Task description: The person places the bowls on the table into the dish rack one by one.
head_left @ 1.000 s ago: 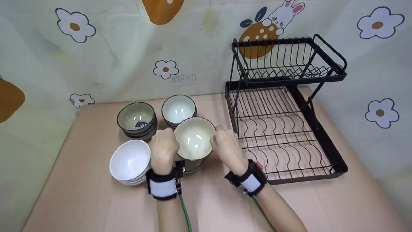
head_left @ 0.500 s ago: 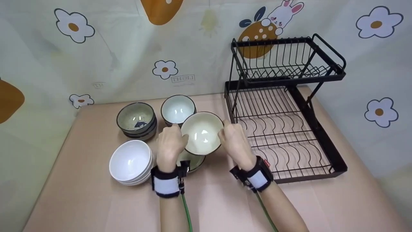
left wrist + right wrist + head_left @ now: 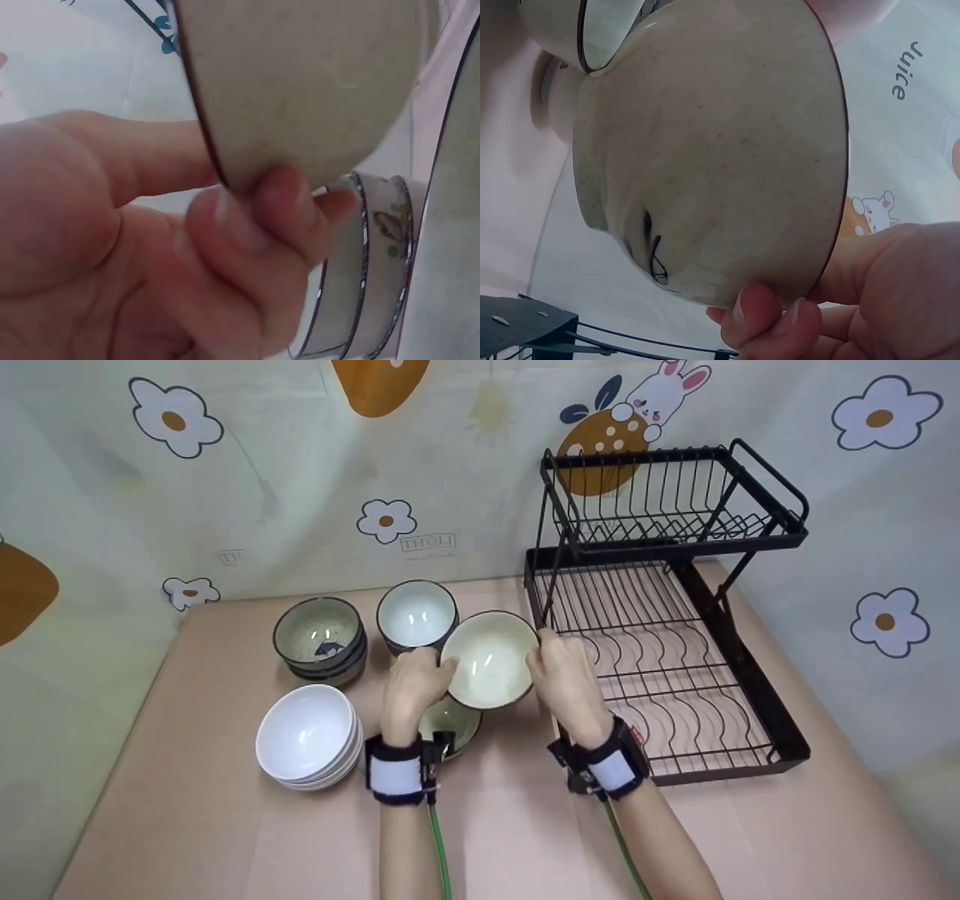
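A cream bowl [image 3: 491,660] with a dark rim is held up between both hands, its inside facing the head camera. On its left side the left hand [image 3: 417,690] pinches the rim, thumb at the inner edge and curled fingers against the outer wall, as the left wrist view shows. Opposite, the right hand [image 3: 568,682] grips the rim the same way, fingers under the speckled outer wall [image 3: 720,150]. Below the held bowl, a greenish bowl [image 3: 457,720] stands on the table, partly hidden by the left hand and wrist strap.
Behind stands a stack of pale blue bowls [image 3: 417,615]. Farther left are dark-rimmed grey-green bowls [image 3: 318,634] and stacked white bowls [image 3: 306,733]. A black two-tier dish rack [image 3: 750,690] occupies the right side, close to the right hand. A patterned cloth [image 3: 300,472] hangs behind the table.
Both hands have carried the cream bowl to the right and slightly away, toward the rack. More of the greenish bowl beneath shows now. The stacks and rack have stayed put.
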A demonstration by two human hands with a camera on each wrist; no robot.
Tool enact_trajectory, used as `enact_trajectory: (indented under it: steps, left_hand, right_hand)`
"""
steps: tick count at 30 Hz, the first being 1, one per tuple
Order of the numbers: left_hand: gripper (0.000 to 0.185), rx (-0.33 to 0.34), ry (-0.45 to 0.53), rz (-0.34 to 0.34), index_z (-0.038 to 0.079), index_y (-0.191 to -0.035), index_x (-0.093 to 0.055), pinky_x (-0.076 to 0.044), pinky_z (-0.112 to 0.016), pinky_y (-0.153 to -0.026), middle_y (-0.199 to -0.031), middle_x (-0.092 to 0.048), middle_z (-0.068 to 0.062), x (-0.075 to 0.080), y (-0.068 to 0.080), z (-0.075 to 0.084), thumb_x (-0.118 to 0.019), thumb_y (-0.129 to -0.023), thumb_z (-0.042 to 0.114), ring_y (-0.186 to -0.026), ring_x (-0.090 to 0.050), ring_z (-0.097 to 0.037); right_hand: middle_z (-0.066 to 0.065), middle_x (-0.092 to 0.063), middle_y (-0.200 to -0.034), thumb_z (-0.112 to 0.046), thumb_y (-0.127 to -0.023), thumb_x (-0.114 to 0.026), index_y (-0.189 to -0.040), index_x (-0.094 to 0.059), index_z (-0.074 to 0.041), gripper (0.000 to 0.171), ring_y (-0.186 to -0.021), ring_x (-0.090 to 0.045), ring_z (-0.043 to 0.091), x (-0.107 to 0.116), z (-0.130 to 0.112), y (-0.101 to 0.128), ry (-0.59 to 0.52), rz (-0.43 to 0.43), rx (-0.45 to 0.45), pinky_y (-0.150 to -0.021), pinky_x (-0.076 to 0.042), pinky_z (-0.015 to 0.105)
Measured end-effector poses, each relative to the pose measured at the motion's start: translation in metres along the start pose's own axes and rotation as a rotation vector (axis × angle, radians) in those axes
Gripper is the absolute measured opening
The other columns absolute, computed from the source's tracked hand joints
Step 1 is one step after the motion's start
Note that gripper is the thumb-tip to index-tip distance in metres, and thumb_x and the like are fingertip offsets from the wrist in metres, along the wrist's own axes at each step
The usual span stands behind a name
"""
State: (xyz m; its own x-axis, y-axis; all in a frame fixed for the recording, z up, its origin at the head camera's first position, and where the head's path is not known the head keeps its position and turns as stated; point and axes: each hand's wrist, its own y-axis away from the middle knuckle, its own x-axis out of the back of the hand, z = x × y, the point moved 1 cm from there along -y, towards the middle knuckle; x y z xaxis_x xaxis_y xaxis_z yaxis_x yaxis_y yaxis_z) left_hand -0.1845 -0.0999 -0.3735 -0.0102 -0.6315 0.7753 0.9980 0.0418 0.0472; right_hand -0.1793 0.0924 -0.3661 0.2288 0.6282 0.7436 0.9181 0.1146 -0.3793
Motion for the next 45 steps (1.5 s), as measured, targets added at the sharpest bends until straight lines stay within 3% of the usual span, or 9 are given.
enact_trajectory:
  steps: [5,9,14,21,26,31,36,41,45]
  left_hand:
    - [0.023,-0.011,0.097,-0.066,-0.005,-0.096,-0.066,-0.059,-0.039,-0.071,-0.073,-0.072,-0.016,-0.010,-0.005,0.006,-0.060,-0.100,0.017,-0.062,-0.073,-0.028]
    - [0.022,-0.038,0.135,-0.048,-0.008,-0.101,-0.064,-0.059,-0.035,-0.065,-0.078,-0.072,-0.019,-0.015,-0.008,0.011,-0.061,-0.099,0.013,-0.058,-0.072,-0.027]
    - [0.019,-0.041,0.175,-0.040,-0.009,-0.101,-0.062,-0.057,-0.031,-0.060,-0.091,-0.071,-0.026,-0.022,-0.010,0.018,-0.059,-0.099,0.010,-0.065,-0.074,-0.030]
    - [0.019,-0.065,0.179,-0.048,-0.009,-0.095,-0.064,-0.055,-0.043,-0.072,-0.087,-0.071,-0.025,-0.028,-0.012,0.024,-0.055,-0.096,0.008,-0.085,-0.072,-0.037]
    - [0.018,-0.080,0.180,-0.052,-0.009,-0.089,-0.065,-0.054,-0.042,-0.072,-0.089,-0.071,-0.026,-0.029,-0.013,0.026,-0.054,-0.094,0.005,-0.086,-0.071,-0.038]
    - [0.018,-0.072,0.226,-0.076,-0.012,-0.096,-0.064,-0.054,-0.035,-0.068,-0.090,-0.071,-0.026,-0.030,-0.013,0.026,-0.054,-0.092,0.003,-0.084,-0.074,-0.036]
    - [0.017,-0.026,0.392,-0.117,-0.013,-0.099,-0.062,-0.054,-0.021,-0.055,-0.093,-0.071,-0.028,-0.034,-0.014,0.027,-0.051,-0.092,-0.001,-0.071,-0.075,-0.032]
    - [0.015,0.025,0.626,-0.174,-0.014,-0.101,-0.057,-0.060,-0.024,-0.060,-0.098,-0.066,-0.027,-0.040,-0.015,0.029,-0.049,-0.091,-0.007,-0.059,-0.068,-0.019]
    - [0.015,0.044,0.746,-0.232,-0.016,-0.103,-0.055,-0.061,-0.024,-0.064,-0.093,-0.062,-0.020,-0.044,-0.017,0.031,-0.047,-0.093,-0.009,-0.056,-0.062,-0.011]
  right_hand:
    - [0.009,-0.057,-0.059,0.006,-0.091,-0.057,-0.088,-0.067,0.007,0.011,-0.052,-0.054,0.023,0.008,0.004,-0.002,0.034,0.016,-0.047,-0.049,-0.048,0.036]
    - [0.016,-0.063,-0.065,0.007,-0.091,-0.056,-0.092,-0.068,0.011,0.012,-0.050,-0.053,0.022,0.014,0.009,-0.003,-0.005,0.026,-0.059,-0.044,-0.046,0.031]
    - [0.023,-0.069,-0.074,0.007,-0.092,-0.055,-0.102,-0.069,0.013,0.017,-0.048,-0.054,0.021,0.020,0.017,-0.007,-0.011,0.043,-0.079,-0.041,-0.042,0.025]
    - [0.030,-0.072,-0.089,0.004,-0.094,-0.056,-0.112,-0.067,0.015,0.024,-0.053,-0.062,0.028,0.026,0.026,-0.011,-0.037,0.054,-0.081,-0.042,-0.043,0.023]
    - [0.034,-0.070,-0.097,0.005,-0.092,-0.056,-0.110,-0.068,0.017,0.025,-0.069,-0.073,0.036,0.028,0.030,-0.013,-0.082,0.072,-0.061,-0.054,-0.060,0.035]
    - [0.030,-0.072,-0.093,-0.003,-0.096,-0.061,-0.113,-0.069,0.015,0.026,-0.074,-0.073,0.037,0.029,0.032,-0.016,-0.078,0.090,-0.069,-0.060,-0.061,0.043]
    - [0.023,-0.068,-0.088,-0.020,-0.100,-0.066,-0.121,-0.067,0.012,0.039,-0.078,-0.064,0.036,0.031,0.033,-0.017,-0.077,0.066,-0.078,-0.068,-0.055,0.046]
    - [0.021,-0.055,-0.108,-0.032,-0.099,-0.067,-0.137,-0.057,0.010,0.058,-0.096,-0.057,0.033,0.033,0.035,-0.018,-0.119,-0.026,-0.137,-0.081,-0.051,0.047]
    - [0.024,-0.050,-0.129,-0.037,-0.100,-0.065,-0.146,-0.049,0.006,0.065,-0.112,-0.057,0.036,0.037,0.036,-0.019,-0.168,-0.095,-0.170,-0.092,-0.053,0.052]
